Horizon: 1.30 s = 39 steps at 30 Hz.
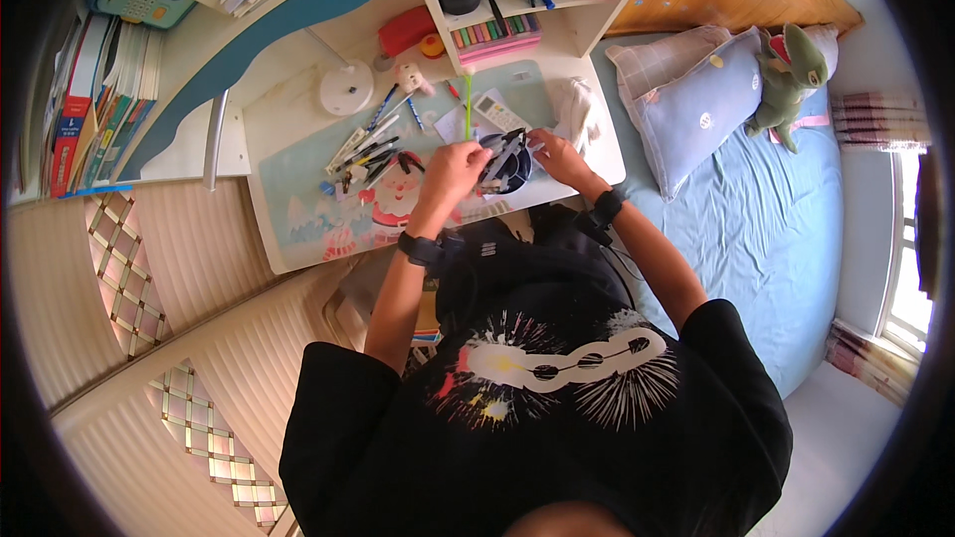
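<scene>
A dark round pen holder with several grey and black items sticking out stands near the desk's front edge, between my hands. At its left, my left hand has its fingers closed around the lower end of a thin light-green stick, which points away from me. My right hand is at the holder's right rim, fingers bent and closed on it. Left of my left hand lies a loose pile of pens. Beyond the holder are a white calculator-like device and white paper.
A desk mat with a printed figure covers the desk. Blue pens, a pink-and-white figurine, a round white lamp base and a red pouch lie farther back. White cloth sits at right, beside the bed. Shelves overhang the desk.
</scene>
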Tool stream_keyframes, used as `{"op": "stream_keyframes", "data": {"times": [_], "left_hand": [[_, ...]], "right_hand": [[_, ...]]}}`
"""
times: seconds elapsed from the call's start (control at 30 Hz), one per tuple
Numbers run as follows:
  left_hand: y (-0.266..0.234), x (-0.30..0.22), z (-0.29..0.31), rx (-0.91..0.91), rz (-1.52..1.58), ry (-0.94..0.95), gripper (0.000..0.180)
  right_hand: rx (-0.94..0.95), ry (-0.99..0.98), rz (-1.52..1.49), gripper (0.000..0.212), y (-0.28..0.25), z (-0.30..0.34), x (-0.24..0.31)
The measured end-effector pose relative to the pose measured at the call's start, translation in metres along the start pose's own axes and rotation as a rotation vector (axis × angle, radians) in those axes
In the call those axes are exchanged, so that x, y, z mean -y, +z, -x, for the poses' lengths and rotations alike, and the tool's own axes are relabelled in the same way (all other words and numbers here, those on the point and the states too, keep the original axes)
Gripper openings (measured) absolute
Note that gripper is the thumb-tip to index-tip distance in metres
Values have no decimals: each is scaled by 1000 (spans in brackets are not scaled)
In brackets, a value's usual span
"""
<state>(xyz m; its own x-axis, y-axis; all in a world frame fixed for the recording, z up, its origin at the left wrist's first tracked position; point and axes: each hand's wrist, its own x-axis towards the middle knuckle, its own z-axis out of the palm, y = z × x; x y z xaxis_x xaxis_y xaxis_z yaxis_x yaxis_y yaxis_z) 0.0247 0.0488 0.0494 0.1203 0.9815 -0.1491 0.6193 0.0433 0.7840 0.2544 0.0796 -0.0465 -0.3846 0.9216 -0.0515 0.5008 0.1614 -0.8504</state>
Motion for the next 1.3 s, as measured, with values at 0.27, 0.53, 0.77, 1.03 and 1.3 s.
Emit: {"op": "stream_keyframes", "data": {"times": [0.27, 0.53, 0.77, 1.03, 1.3], "left_hand": [[-63, 91, 21, -124, 220, -347, 26], [-96, 198, 70, -695, -80, -535, 16], [-71, 230, 76, -602, -97, -439, 18], [-14, 212, 30, -370, -477, -326, 30], [-1, 234, 27, -442, -679, -235, 19]], "right_hand": [[-123, 126, -1, 21, 17, -16, -3], [-227, -38, 120, 10, 10, 5, 45], [-220, -8, 56, 14, 6, 16, 36], [-278, 115, 112, 15, -32, 39, 35], [-316, 247, 131, 17, -54, 68, 35]]}}
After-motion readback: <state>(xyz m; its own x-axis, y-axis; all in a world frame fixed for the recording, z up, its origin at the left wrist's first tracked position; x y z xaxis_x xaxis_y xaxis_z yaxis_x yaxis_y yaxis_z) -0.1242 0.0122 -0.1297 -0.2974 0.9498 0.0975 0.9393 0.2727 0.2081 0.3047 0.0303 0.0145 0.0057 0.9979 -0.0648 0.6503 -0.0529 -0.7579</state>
